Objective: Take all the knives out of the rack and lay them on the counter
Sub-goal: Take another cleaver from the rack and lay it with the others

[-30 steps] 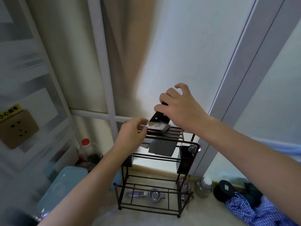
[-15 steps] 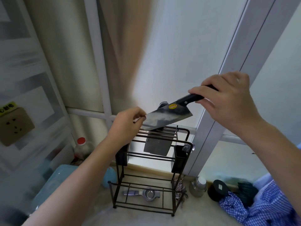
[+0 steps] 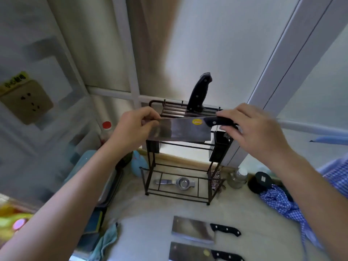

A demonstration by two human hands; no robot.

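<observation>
I hold a cleaver (image 3: 180, 129) with a yellow sticker level in front of the black wire rack (image 3: 180, 162). My right hand (image 3: 252, 127) grips its black handle. My left hand (image 3: 137, 127) pinches the far end of the blade. One knife (image 3: 199, 94) with a black handle still stands upright in the rack's top slots. Two cleavers lie flat on the counter (image 3: 146, 232) below: one (image 3: 197, 229) nearer the rack, another (image 3: 199, 253) at the bottom edge of the view.
A metal squeezer (image 3: 177, 182) lies on the rack's bottom shelf. A glass jar (image 3: 238, 177), a black lid (image 3: 261, 179) and a blue checked cloth (image 3: 282, 202) sit to the right. Left are a red-capped bottle (image 3: 106, 129), a blue container (image 3: 84, 162), a teal rag (image 3: 106, 240).
The cleaver came up out of the rack's slots, swung from tilted to level, and now hangs lower in front of the rack, both hands still on it. The view has tipped down to the counter.
</observation>
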